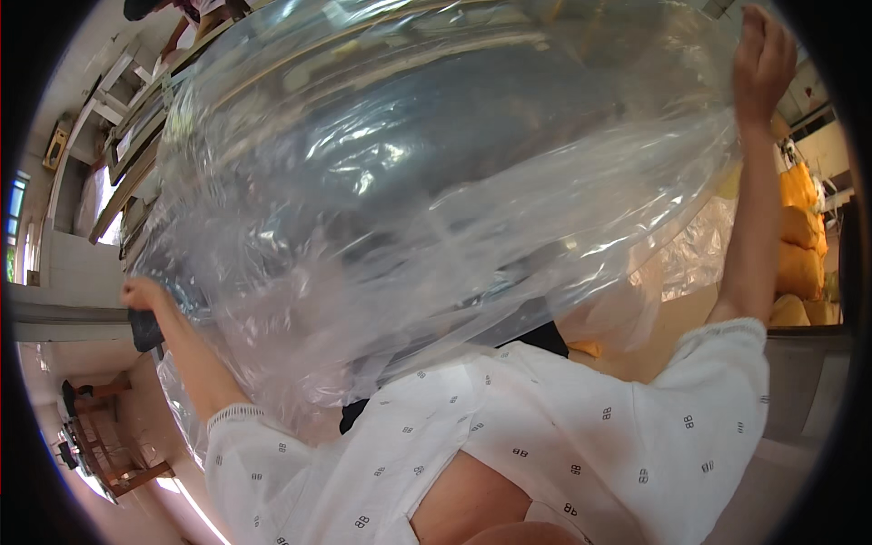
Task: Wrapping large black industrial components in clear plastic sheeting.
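Observation:
A large sheet of clear plastic film point(427, 163) billows in front of me, stretched between my raised arms. It is wrinkled and glossy, and light glints off its folds. My left hand point(143, 294) is closed at the film's left edge, with the arm reaching out to the left. Up at the far right, my right hand point(763, 65) is raised high, its fingers curled in on the film's right edge. The exact pinch of both hands is partly hidden. The film's near part hangs close to my white patterned shirt point(563, 427).
Yellow sacks point(801, 232) stand at the right. More crumpled clear plastic point(699, 250) lies beyond my right arm. Wooden frames point(136, 173) line the left side, with another person point(195, 14) at the upper left. A brown wooden stand point(113, 431) is at the lower left.

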### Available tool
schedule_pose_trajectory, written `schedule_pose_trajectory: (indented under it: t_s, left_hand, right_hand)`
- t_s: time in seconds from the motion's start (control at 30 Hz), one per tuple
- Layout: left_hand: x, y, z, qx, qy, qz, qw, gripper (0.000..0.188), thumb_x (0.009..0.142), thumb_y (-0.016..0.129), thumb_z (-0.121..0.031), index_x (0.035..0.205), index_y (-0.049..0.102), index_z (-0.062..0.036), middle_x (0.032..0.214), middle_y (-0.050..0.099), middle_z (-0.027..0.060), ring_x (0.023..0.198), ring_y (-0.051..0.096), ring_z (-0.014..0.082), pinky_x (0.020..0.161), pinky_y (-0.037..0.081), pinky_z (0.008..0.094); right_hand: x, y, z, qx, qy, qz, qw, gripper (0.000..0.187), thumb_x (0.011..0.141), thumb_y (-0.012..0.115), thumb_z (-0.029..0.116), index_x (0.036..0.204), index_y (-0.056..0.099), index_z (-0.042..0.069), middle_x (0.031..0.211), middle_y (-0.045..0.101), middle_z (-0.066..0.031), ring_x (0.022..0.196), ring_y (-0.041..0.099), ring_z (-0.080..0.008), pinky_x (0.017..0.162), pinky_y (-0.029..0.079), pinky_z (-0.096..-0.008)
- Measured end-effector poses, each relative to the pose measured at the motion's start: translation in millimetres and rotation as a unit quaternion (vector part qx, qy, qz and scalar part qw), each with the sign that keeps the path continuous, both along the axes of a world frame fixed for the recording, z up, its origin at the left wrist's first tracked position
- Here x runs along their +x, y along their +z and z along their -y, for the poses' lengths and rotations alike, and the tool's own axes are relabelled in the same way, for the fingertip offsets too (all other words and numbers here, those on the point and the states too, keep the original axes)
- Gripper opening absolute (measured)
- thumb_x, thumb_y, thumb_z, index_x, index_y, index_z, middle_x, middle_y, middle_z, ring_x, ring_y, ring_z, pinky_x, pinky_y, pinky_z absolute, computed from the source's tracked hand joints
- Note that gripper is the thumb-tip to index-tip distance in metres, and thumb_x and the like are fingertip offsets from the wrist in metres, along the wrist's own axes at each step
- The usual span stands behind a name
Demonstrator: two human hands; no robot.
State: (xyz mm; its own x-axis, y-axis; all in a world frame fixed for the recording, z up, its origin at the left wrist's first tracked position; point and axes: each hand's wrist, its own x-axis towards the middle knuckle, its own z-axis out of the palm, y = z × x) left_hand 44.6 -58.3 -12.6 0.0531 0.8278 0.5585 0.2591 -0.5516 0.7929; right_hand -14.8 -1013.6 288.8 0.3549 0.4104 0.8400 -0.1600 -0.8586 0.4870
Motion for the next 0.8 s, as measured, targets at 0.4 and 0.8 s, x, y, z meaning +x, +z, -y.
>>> schedule_pose_trajectory:
  t_s: [0.4, 0.8]
  left_hand:
    - [-101, 14, -2, 0.207, -0.034, -0.276, 0.938, 0.03, 0.089, 0.044, -0.025, 0.102, 0.053, 0.0001, 0.1, 0.057, 0.0197, 0.092, 0.054, 0.0374, 0.079, 0.041, 0.0433]
    - [-100, 15, -16, 0.139, 0.006, -0.275, 0.951, 0.035, 0.089, 0.046, -0.029, 0.106, 0.054, 0.002, 0.104, 0.057, 0.0201, 0.093, 0.055, 0.0352, 0.08, 0.042, 0.0392]
  right_hand:
    - [61, -253, -83, 0.209, 0.125, -0.502, 0.83, 0.067, 0.081, 0.057, 0.046, 0.134, 0.034, 0.013, 0.142, 0.027, -0.0067, 0.132, 0.022, -0.0264, 0.105, 0.02, -0.0483]
    - [147, -238, -100, 0.424, 0.228, -0.436, 0.76, 0.02, 0.076, 0.065, 0.028, 0.083, 0.065, 0.01, 0.071, 0.061, -0.0027, 0.072, 0.058, -0.0182, 0.067, 0.044, -0.0305]
